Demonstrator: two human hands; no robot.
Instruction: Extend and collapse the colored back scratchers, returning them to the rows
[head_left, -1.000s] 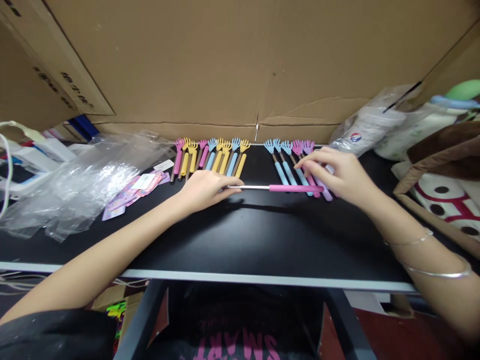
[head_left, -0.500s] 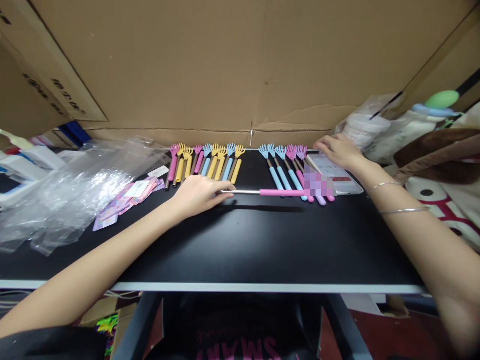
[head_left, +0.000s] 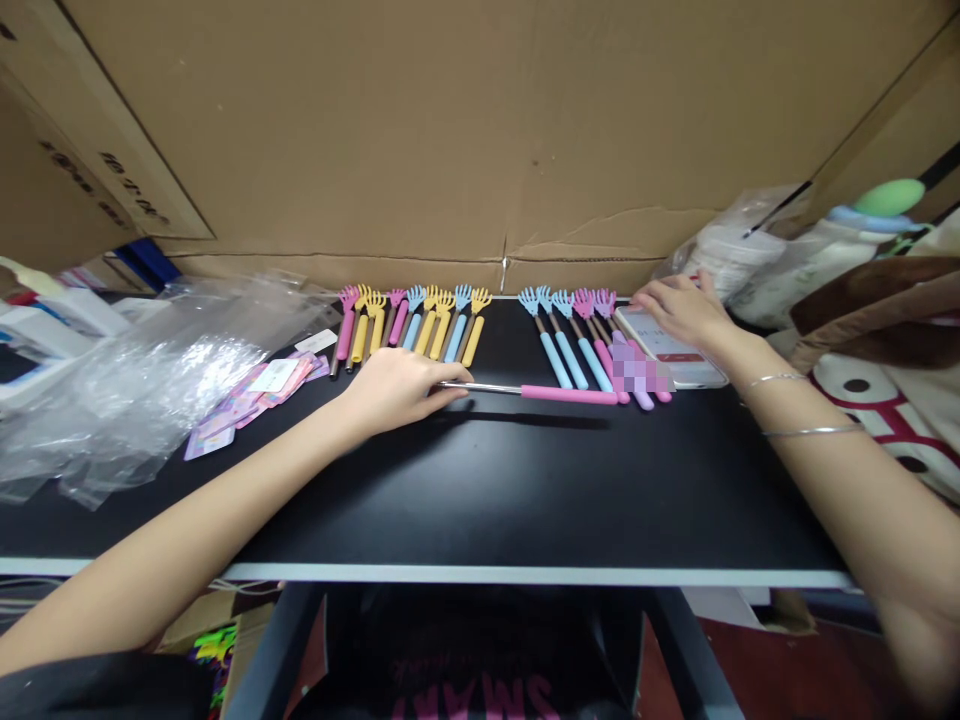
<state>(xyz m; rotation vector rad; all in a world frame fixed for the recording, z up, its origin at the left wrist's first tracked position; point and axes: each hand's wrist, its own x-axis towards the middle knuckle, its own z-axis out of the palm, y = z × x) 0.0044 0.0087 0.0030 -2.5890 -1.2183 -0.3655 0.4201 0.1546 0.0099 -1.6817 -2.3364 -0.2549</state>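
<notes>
My left hand (head_left: 397, 388) is closed round the metal rod of a back scratcher (head_left: 568, 395). Its pink handle points right, above the table, and casts a shadow below; the head is hidden in the hand. Stretched out at the phone (head_left: 666, 345), my right hand (head_left: 686, 308) lies over its upper edge with no object in the fingers. Left of the phone lies a row of blue (head_left: 556, 345), pink and purple back scratchers. Behind my left hand lies another group of pink, yellow (head_left: 474, 338) and blue ones, heads toward the cardboard. A blurred patch covers some handles near the phone.
Clear plastic bags (head_left: 150, 390) and colourful cards (head_left: 251, 395) cover the table's left side. A plastic cup (head_left: 735, 262), a bottle (head_left: 847, 250) and a plush bag (head_left: 874, 390) stand at the right. A cardboard wall (head_left: 480, 130) closes off the back.
The free end of the pink handle has dipped slightly. My right hand's fingers have shifted a little at the phone, while my left hand stays nearly still.
</notes>
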